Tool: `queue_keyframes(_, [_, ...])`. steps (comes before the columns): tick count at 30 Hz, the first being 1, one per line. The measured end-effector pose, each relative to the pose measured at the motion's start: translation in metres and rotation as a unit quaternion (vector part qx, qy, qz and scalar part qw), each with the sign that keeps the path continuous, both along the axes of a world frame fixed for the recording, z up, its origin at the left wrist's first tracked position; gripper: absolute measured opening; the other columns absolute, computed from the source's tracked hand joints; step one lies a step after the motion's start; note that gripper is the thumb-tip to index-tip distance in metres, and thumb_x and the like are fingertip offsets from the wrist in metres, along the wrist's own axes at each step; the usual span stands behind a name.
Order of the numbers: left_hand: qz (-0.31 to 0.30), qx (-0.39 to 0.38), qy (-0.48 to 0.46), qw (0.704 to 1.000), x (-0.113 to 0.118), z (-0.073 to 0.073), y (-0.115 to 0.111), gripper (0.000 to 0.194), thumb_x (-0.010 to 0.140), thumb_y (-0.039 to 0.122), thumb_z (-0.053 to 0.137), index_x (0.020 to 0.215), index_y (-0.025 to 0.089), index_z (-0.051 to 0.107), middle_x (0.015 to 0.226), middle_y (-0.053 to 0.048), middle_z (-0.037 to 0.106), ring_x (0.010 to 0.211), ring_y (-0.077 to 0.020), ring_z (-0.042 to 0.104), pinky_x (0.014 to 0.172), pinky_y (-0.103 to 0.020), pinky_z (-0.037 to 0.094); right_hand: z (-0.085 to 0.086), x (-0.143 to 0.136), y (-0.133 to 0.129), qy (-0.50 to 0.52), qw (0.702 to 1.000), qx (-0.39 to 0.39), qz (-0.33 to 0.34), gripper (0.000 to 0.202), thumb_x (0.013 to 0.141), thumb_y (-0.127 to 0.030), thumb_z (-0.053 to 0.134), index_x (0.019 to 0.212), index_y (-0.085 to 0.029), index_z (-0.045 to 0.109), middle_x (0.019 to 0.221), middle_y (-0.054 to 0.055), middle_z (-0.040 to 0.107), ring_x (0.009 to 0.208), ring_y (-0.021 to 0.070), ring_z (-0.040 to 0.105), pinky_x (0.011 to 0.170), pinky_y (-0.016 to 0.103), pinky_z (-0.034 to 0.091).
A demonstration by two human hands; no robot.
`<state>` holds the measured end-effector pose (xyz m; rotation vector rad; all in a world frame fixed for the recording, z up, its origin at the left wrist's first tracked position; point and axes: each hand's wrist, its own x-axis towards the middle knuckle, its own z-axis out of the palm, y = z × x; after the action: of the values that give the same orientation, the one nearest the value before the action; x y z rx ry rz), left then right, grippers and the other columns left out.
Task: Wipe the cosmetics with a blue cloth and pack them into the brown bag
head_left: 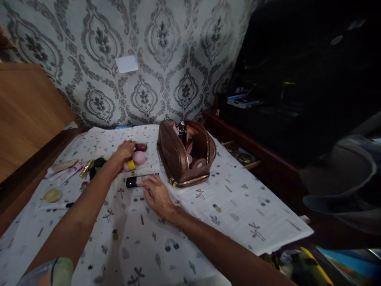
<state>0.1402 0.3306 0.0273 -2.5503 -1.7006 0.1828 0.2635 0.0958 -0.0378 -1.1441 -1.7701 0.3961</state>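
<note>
White patterned cloth [235, 214] lies open at four o'clock. My half-curled right hand [157, 196] touches a black-capped beige bottle [137, 181] — left hand's [126, 149] grip unclear.

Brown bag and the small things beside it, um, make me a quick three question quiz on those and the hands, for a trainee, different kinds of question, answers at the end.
1. Multiple choice: what are the fingers of the right hand on?
A) the pink ball
B) the black-capped bottle
C) the white card on the wall

2. True or false: the brown bag is open at the top.

3. Fill in the blank: seen from the person's side, the left hand, next to the dark red item, is on the ____ side of the bag.

Key: 1. B; 2. True; 3. left
</note>
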Motion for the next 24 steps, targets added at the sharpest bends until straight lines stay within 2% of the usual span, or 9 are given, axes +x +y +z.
queue_keyframes(6, [0.055, -0.012, 0.001, 0.998, 0.005, -0.004, 0.009, 0.044, 0.082, 0.021, 0.055, 0.124, 0.013, 0.061, 0.134, -0.02, 0.056, 0.127, -0.0325, 0.05, 0.093, -0.035, 0.048, -0.004, 0.001, 0.001, 0.007, 1.0, 0.004, 0.001, 0.024, 0.086, -0.006, 0.053, 0.098, -0.019, 0.068, 0.097, 0.007, 0.065, 0.099, 0.0219, 0.055, 0.091, 0.038, 0.049])
queue_keyframes(10, [0.081, -0.026, -0.016, 0.996, 0.005, -0.001, 0.007, 0.05, 0.083, 0.026, 0.06, 0.13, 0.012, 0.053, 0.129, -0.022, 0.061, 0.12, -0.0315, 0.059, 0.091, -0.034, 0.048, -0.006, 0.001, 0.002, 0.007, 1.0, 0.003, 0.002, 0.023, 0.087, -0.007, 0.053, 0.098, -0.02, 0.068, 0.098, 0.007, 0.065, 0.099, 0.022, 0.056, 0.09, 0.038, 0.049])
queue_keyframes(13, [0.078, -0.029, -0.029, 0.996, 0.001, 0.004, 0.0, 0.053, 0.082, 0.028, 0.064, 0.131, 0.015, 0.051, 0.121, -0.018, 0.068, 0.111, -0.0298, 0.065, 0.087, -0.033, 0.05, -0.006, 0.001, 0.003, 0.009, 1.0, 0.011, 0.003, 0.022, 0.087, -0.007, 0.053, 0.097, -0.02, 0.068, 0.097, 0.007, 0.065, 0.099, 0.0222, 0.056, 0.089, 0.038, 0.049])
queue_keyframes(16, [0.06, -0.006, -0.048, 0.997, -0.006, 0.009, -0.009, 0.05, 0.084, 0.031, 0.062, 0.131, 0.019, 0.05, 0.124, -0.015, 0.068, 0.114, -0.0293, 0.064, 0.088, -0.033, 0.049, -0.006, 0.001, 0.004, 0.011, 1.0, 0.02, 0.008, 0.022, 0.087, -0.007, 0.052, 0.097, -0.02, 0.068, 0.096, 0.007, 0.065, 0.099, 0.0222, 0.056, 0.089, 0.038, 0.049])
queue_keyframes(20, [0.046, 0.037, -0.074, 0.996, -0.012, 0.016, -0.025, 0.048, 0.089, 0.043, 0.058, 0.132, 0.024, 0.049, 0.123, -0.011, 0.068, 0.115, -0.0278, 0.064, 0.088, -0.033, 0.049, -0.005, 0.002, 0.003, 0.008, 1.0, 0.018, 0.01, 0.022, 0.088, -0.009, 0.052, 0.097, -0.02, 0.068, 0.096, 0.007, 0.064, 0.099, 0.0225, 0.056, 0.088, 0.038, 0.049])
queue_keyframes(24, [0.033, 0.074, -0.091, 0.993, -0.011, 0.024, -0.042, 0.042, 0.094, 0.047, 0.053, 0.129, 0.024, 0.05, 0.12, -0.01, 0.07, 0.113, -0.0278, 0.065, 0.086, -0.033, 0.047, -0.003, 0.002, 0.003, 0.0, 1.0, 0.008, 0.011, 0.024, 0.088, -0.009, 0.05, 0.099, -0.019, 0.068, 0.097, 0.009, 0.065, 0.099, 0.0236, 0.057, 0.086, 0.04, 0.051])
